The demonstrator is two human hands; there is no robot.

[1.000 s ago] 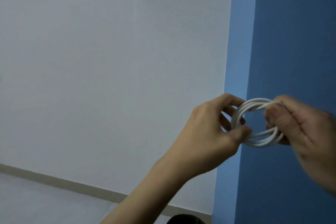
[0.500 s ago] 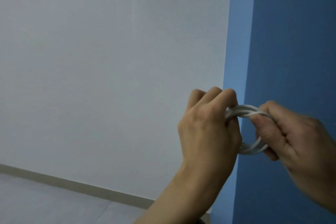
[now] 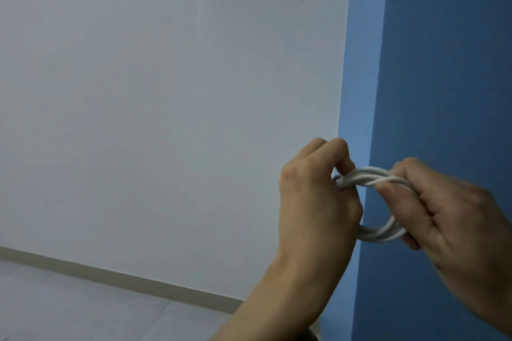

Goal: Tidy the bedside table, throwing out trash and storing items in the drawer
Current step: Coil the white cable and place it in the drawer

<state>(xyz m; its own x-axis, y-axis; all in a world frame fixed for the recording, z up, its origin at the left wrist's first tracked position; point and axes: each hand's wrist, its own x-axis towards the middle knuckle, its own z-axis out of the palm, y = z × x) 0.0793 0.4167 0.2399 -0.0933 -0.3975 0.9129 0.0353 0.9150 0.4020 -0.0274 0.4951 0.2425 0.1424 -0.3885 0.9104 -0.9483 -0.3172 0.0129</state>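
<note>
Both hands grip the coiled white cable (image 3: 371, 178): the left hand (image 3: 315, 207) hides its left side, the right hand (image 3: 448, 219) blurred. The coil is flatter than before.

The cable (image 3: 374, 178) is white, with no pattern on it; its coiled strands look a little grey where shadow falls between them. Behind it, the wall on the left (image 3: 166, 105) is a plain pale grey-white. The wall on the right (image 3: 448, 63) is blue and has two tones: a lighter blue strip beside the pale wall and a deeper blue for the rest. The skirting board (image 3: 110, 278) is beige. The floor (image 3: 69, 307) is light grey, with thin darker lines between the tiles.
</note>
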